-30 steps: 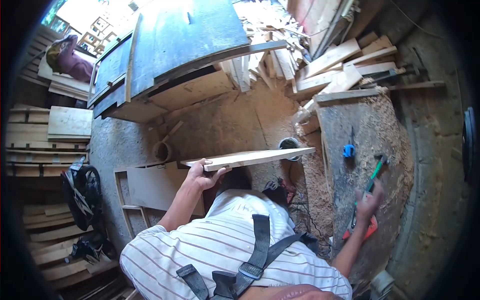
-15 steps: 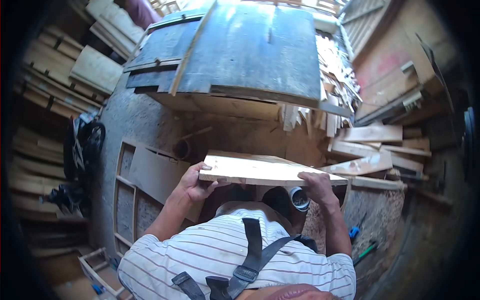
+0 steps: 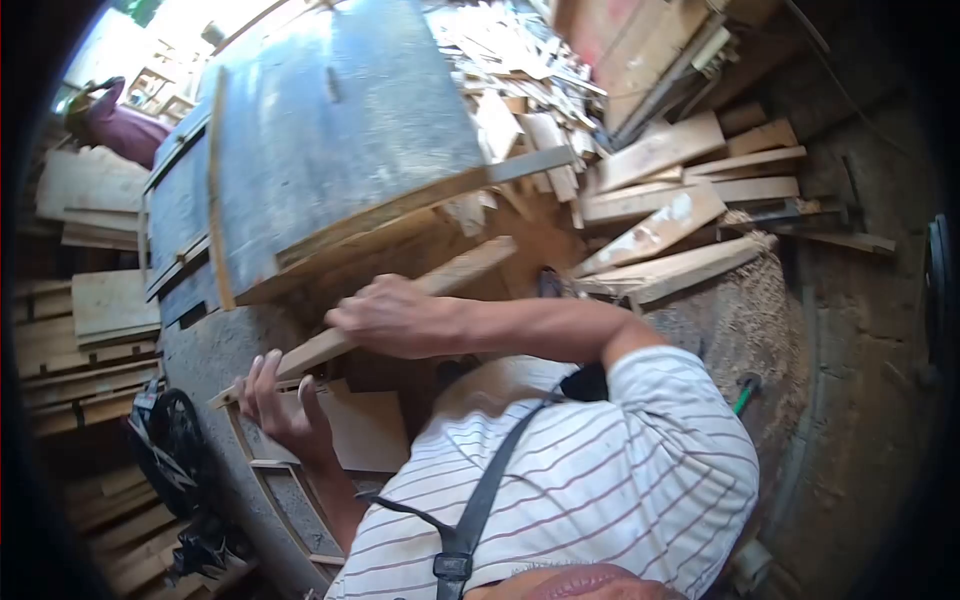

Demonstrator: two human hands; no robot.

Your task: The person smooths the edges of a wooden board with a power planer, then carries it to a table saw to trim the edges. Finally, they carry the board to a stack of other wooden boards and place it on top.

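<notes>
A long pale wooden board (image 3: pixel 468 268) is seen edge-on, slanting from lower left to upper right in front of my body. My right hand (image 3: pixel 388 314) is closed over its middle, with the forearm crossing my chest. My left hand (image 3: pixel 285 405) is at the board's lower left end, its fingers spread along the edge and the thumb apart, with the palm against or just beside the wood. The blue-grey table (image 3: pixel 340 120) stands just beyond the board.
Cut planks (image 3: pixel 660 230) lie piled at the right, beside sawdust (image 3: pixel 765 310). Wood scraps (image 3: pixel 520 50) heap behind the table. A wooden frame (image 3: pixel 275 490) lies at lower left, near a motorcycle (image 3: pixel 170 440). Another person (image 3: pixel 125 130) is at upper left.
The board has turned from broad face up to edge-on and slanted. My right hand has moved left across my body to its middle. My left hand has moved lower left and its fingers have spread. The view has rotated.
</notes>
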